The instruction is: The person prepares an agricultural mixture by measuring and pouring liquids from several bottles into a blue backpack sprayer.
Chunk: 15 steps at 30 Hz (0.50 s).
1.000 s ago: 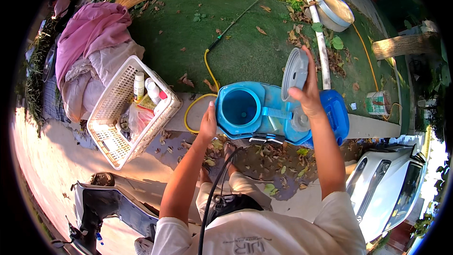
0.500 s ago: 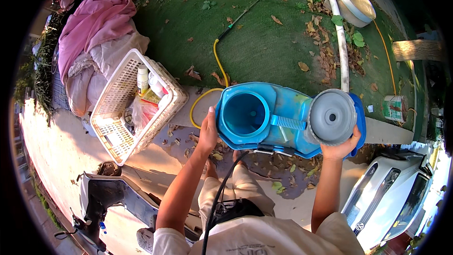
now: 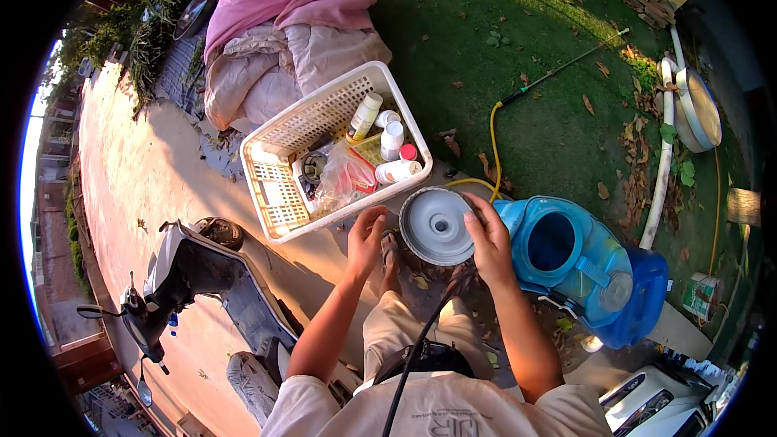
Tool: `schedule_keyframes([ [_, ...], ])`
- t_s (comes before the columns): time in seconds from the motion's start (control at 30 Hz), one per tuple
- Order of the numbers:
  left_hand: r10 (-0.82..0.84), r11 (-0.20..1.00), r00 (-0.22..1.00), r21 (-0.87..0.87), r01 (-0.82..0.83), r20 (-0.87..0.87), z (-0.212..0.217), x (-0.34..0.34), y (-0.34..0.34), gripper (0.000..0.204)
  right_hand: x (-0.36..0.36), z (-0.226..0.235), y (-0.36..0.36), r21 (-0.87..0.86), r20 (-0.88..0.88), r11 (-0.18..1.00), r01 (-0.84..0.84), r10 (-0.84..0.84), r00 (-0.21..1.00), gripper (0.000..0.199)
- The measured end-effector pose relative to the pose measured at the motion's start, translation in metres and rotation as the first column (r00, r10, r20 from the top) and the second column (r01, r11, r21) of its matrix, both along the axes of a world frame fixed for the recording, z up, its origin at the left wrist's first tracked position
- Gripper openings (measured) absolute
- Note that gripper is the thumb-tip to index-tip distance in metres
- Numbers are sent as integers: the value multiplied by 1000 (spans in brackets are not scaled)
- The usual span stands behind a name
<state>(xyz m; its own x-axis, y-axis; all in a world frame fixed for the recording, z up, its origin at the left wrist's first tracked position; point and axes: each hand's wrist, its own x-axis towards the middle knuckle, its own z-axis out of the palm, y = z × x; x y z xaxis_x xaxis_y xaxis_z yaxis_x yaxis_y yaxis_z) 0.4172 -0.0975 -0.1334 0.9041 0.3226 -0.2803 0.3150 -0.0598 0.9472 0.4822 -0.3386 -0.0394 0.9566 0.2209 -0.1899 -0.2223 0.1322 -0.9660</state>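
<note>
A round grey lid (image 3: pixel 438 226), ridged round its rim and with a small knob in its middle, is in my right hand (image 3: pixel 490 236), thumb over the edge. Close by the lid's left side is my left hand (image 3: pixel 367 238), its fingers apart and holding nothing. To the right of the lid stands a light-blue plastic tank (image 3: pixel 595 275), its wide round mouth uncovered and dark inside. A white plastic basket (image 3: pixel 279 225) just beyond my hands holds several white bottles (image 3: pixel 392 139), a clear plastic bag (image 3: pixel 338 182) and other small items.
A darker blue container (image 3: pixel 649 298) stands against the tank. A yellow hose (image 3: pixel 495 142) runs over the green ground behind. Pink and beige bedding (image 3: pixel 291 40) is heaped beyond the basket. A scooter (image 3: pixel 218 275) is at left, a white car (image 3: pixel 660 400) lower right.
My right hand has lifted the grey lid off the tank and carried it left, in front of me. My left hand has let go of the tank's side. The view has turned left.
</note>
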Motion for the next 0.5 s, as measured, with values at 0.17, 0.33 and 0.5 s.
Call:
schedule_keyframes([
  [0.17,33,983,999,184,-27,-32,-44,-1,93,24,-30,-218,18,-97,-397,962,257,-274,876,35],
  [0.33,-117,907,986,392,154,-116,-71,21,154,33,-23,-332,25,-449,-644,759,472,-641,417,35],
  [0.5,-221,863,961,426,272,-166,-97,63,175,34,-40,-373,46,-355,-774,732,581,-579,256,36],
])
